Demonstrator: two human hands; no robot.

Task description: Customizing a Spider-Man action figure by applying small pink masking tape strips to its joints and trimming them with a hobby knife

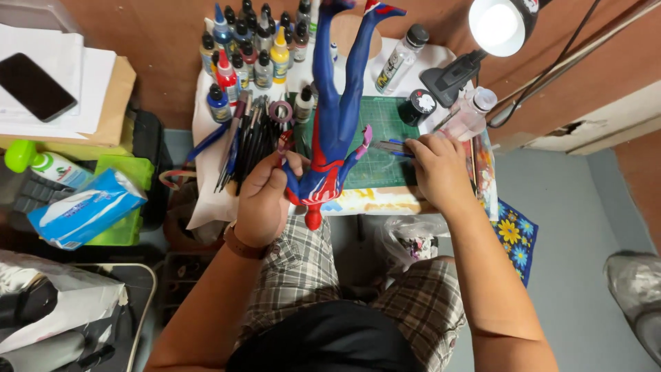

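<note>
Over cluttered green cutting mat, left hand gripping upside-down figure, right hand pinching tweezers.

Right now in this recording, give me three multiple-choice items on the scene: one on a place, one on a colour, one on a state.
1. Where does the dark phone lie?
A. on white papers at upper left
B. on the green mat
C. on the person's lap

2. What colours is the figure in the left hand?
A. green and yellow
B. blue and red
C. black and white

3. How is the desk lamp?
A. switched off
B. lying on the floor
C. lit

Answers: 1 A, it rests on the paper stack by the wall. 2 B, blue limbs and a red torso show. 3 C, its head glows white above the right hand, which touches a thin tool on the cutting mat.
</note>
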